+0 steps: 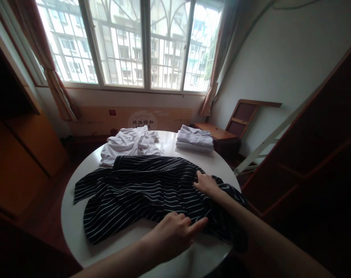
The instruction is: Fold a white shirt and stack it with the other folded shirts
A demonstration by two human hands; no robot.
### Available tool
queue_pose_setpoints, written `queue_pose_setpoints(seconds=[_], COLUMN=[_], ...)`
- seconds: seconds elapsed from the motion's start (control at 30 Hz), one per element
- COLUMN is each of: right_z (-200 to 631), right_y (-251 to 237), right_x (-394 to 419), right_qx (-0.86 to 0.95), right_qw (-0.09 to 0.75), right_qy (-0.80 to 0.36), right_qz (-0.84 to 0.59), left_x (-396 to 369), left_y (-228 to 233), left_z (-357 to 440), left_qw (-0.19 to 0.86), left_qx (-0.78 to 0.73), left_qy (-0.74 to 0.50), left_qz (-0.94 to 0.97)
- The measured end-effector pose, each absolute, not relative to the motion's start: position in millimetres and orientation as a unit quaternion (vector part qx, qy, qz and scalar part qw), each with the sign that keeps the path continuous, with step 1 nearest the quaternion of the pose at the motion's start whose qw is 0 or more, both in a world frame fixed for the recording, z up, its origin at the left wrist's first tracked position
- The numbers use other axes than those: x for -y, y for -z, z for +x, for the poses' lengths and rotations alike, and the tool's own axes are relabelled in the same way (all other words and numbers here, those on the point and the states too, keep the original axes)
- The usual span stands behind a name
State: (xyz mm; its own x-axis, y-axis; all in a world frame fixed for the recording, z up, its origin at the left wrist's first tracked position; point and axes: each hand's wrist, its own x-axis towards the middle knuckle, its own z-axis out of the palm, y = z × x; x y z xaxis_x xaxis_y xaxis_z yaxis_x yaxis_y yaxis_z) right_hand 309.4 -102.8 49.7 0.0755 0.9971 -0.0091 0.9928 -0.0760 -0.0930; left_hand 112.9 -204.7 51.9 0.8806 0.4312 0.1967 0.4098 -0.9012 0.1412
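A black garment with thin white stripes [140, 189] lies spread across the round white table [71, 216]. My left hand [175, 233] rests on its near edge, fingers loosely curled and the index finger pointing right along the cloth. My right hand [206, 182] lies flat on the garment's right side, fingers spread and pressing the fabric near the table's right rim. Neither hand has the cloth gathered in a grip that I can see.
A crumpled white garment [130, 143] lies at the table's far side. A folded stack of white clothes [195, 139] sits at the far right. A wooden folding piece [245, 116] leans by the wall, and a dark wooden frame [308, 154] stands at right.
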Motion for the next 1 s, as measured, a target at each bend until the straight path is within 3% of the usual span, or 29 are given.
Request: queue_pose_setpoints(seconds=[0.23,0.43,0.67,0.77,1.0], right_z=[321.5,356.4,362.3,363.6,372.4], right_y=[-49.6,-59.6,-77.1,-69.7,-59.8], right_x=[116.1,126.9,174.8,182.9,173.2], right_qx=[0.744,0.690,0.798,0.817,0.790], right_qw=[0.187,0.257,0.152,0.103,0.153], right_qy=[-0.274,-0.409,-0.331,-0.289,-0.213], right_qz=[-0.579,-0.539,-0.480,-0.487,-0.554], left_x=[184.5,151.3,165.7,188.7,189.0], left_y=[-37.9,-58.8,-61.4,-51.3,-31.9], left_z=[101.0,25.8,-16.3,-8.3,1.9], left_qw=[0.026,0.058,0.057,0.089,0.123], left_qx=[-0.235,-0.497,-0.537,-0.510,-0.485], left_qy=[-0.064,-0.091,-0.146,-0.114,-0.121], left_qz=[0.970,0.861,0.829,0.848,0.858])
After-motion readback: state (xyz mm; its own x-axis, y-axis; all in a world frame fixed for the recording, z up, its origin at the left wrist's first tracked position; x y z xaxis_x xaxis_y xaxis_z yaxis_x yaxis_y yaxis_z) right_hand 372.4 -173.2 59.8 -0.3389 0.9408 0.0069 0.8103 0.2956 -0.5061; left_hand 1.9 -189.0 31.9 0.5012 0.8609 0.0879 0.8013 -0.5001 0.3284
